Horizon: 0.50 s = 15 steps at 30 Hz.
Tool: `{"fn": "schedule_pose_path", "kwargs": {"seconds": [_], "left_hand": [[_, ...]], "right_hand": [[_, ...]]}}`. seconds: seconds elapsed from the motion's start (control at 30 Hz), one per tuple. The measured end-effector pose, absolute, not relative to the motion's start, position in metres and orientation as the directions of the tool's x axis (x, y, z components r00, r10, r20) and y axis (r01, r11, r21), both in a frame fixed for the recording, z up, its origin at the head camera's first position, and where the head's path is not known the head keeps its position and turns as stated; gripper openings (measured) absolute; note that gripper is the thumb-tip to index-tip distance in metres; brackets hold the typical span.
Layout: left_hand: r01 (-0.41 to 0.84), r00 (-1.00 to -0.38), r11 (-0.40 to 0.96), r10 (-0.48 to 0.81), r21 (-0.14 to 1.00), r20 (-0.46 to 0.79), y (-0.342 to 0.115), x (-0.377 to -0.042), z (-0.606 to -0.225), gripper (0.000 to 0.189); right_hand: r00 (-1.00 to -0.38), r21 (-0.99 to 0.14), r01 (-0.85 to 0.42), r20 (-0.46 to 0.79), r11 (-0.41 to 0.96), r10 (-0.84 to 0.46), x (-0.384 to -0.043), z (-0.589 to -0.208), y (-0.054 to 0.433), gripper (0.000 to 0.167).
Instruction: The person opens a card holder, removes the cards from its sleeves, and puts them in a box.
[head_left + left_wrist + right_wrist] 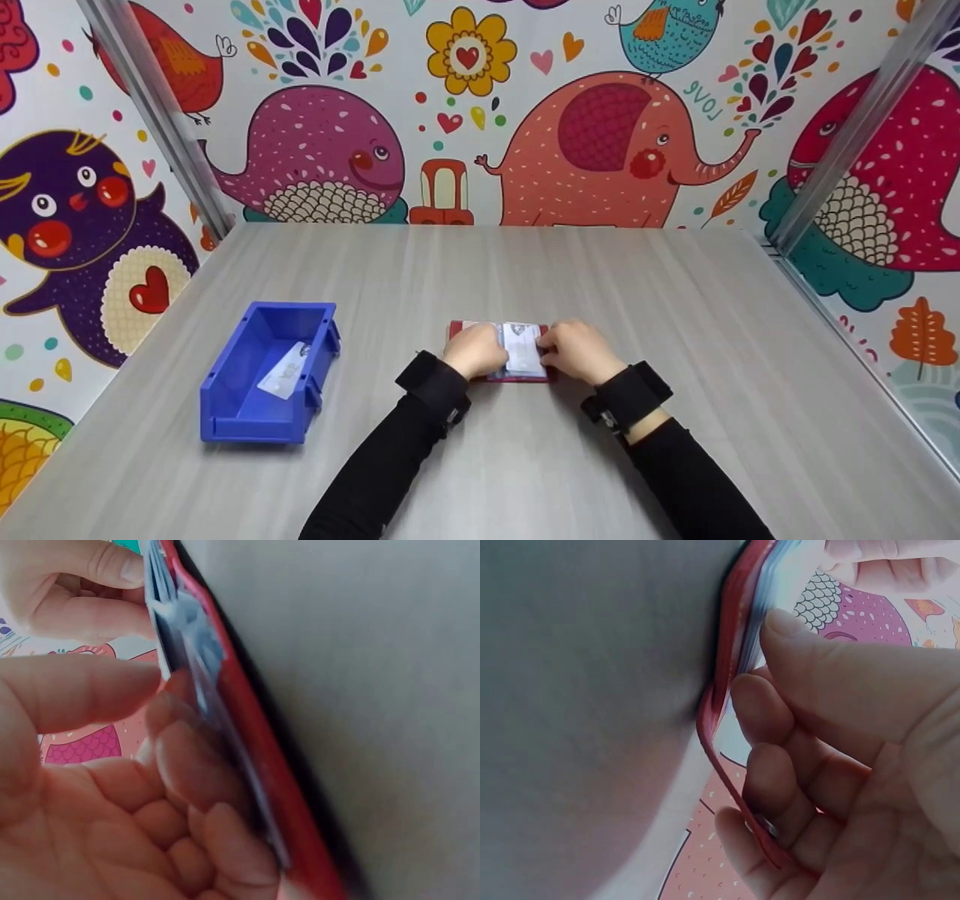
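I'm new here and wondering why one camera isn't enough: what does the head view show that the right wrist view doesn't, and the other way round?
Only the head view shows the blue bin with a white card inside, and the black wrist bands.

Only the right wrist view clearly shows the thin red strap at the wallet's end, with a small shiny stud near its tip.

Both show the red wallet, the right hand and left hand at it, the table and the cartoon wall.
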<state>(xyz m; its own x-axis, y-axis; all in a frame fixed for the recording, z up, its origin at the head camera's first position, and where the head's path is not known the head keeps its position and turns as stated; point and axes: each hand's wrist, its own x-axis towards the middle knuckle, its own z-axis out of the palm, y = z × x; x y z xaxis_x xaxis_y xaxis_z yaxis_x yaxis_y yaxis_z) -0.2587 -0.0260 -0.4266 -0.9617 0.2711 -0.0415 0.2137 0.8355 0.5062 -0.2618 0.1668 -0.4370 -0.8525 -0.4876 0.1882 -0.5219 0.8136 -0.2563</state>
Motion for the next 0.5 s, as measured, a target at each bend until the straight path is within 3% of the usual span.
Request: {"fn": "schedule_pose_path", "kwargs": {"seconds": [0.33, 0.5], "left_hand": [[0.195, -0.963, 0.850, 0.260, 0.489, -0.067, -0.0222, -0.2616, -0.4280, 0.012], [0.184, -0.965, 0.861, 0.250, 0.474, -0.080, -0.0214, -0.2620, -0.4280, 0.014]], "right_hand": [[-0.864, -0.260, -0.503, 0.186, 0.824, -0.468, -0.2608, -0.4360, 0.1666, 0.011], [-0.874, -0.250, -0.482, 0.199, 0.840, -0.443, -0.2596, -0.4356, 0.1662, 0.021]]}}
